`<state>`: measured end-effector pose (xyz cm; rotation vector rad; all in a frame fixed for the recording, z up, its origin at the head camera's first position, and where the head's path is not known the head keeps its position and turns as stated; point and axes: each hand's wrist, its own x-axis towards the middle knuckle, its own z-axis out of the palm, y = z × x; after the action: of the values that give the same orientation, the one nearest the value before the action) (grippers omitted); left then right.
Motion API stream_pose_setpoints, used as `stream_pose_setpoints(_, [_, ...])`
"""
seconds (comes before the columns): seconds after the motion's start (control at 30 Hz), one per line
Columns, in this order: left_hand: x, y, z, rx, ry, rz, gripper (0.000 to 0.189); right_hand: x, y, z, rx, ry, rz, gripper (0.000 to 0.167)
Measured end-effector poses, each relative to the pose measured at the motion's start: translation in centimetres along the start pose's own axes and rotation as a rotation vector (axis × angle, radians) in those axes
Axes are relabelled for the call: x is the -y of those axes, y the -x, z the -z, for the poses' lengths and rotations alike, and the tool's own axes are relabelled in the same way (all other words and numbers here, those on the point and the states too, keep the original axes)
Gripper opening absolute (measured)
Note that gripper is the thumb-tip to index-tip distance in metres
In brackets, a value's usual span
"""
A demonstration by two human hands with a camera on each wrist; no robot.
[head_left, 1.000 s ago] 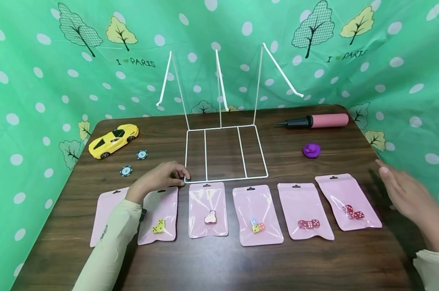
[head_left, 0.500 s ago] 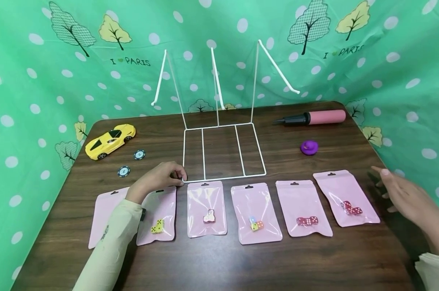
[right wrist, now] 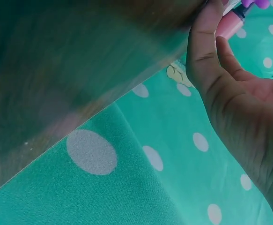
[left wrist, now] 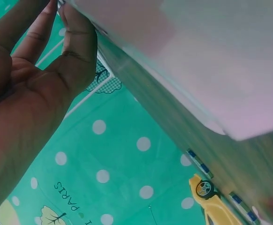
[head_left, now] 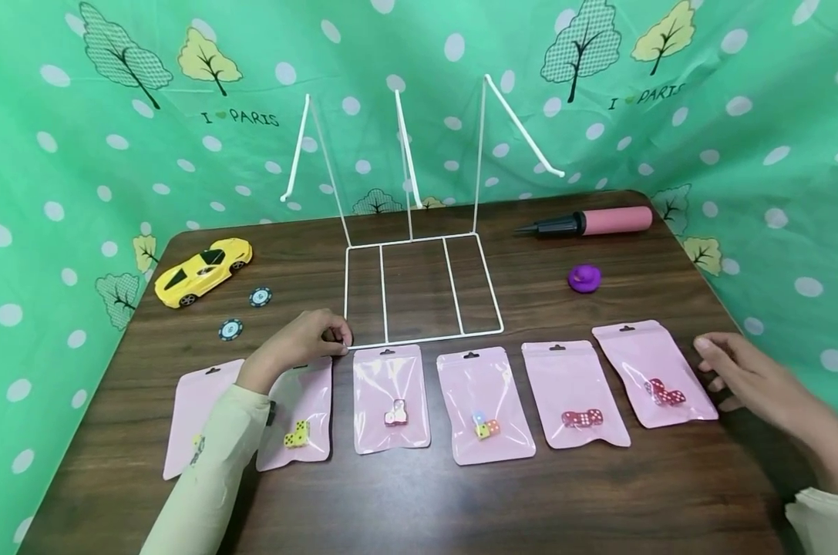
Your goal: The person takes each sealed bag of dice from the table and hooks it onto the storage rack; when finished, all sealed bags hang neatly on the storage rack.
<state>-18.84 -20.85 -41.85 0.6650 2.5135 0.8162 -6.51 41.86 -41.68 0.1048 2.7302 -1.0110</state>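
Rack [head_left: 412, 240] stands mid-table [head_left: 516, 505]. White wire: probably light and stiff, likely to skid, so brace it at a base corner. Left hand [head_left: 307, 339] pinches the near-left one, thumb and fingers. Bags [head_left: 391, 378] lie in a row in front; expect light, floppy, slick, with the dice [head_left: 487, 428] weighting the bottom. I'd grab at the top edge by the hang hole [head_left: 470, 355]. Right hand [head_left: 758, 378] is loosely curved just beside the right-end bag [head_left: 644, 358]; can't tell if touching. Counts: 1 rack, 3 prongs [head_left: 408, 146], 6 bags (leftmost partly behind sleeve [head_left: 206, 478]), 3 dice in fourth from left, others not all countable, 1 car [head_left: 203, 271], 2 chips [head_left: 260, 297], 1 pump [head_left: 616, 220], 1 duck [head_left: 584, 278].
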Motion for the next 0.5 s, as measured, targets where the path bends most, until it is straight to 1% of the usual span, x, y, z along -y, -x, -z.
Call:
stream_pose_setpoints(0.17, [0.1,-0.1,0.0,0.001,-0.001,0.01,0.012,0.3,0.0,-0.2,0.013,0.021,-0.033,0.055])
stream_pose_setpoints(0.27, [0.2,-0.1,0.0,0.002,-0.006,0.012,0.012,0.4,-0.1,-0.4,0.012,0.021,-0.028,0.051])
stream_pose_setpoints(0.33, [0.1,0.0,0.1,-0.001,-0.003,0.011,0.013,0.5,-0.2,-0.6,-0.007,0.028,-0.003,0.045])
stream_pose_setpoints(0.5, [0.0,0.2,0.0,-0.017,-0.005,-0.014,0.014,0.5,-0.3,-1.2,-0.062,0.103,0.07,0.03])
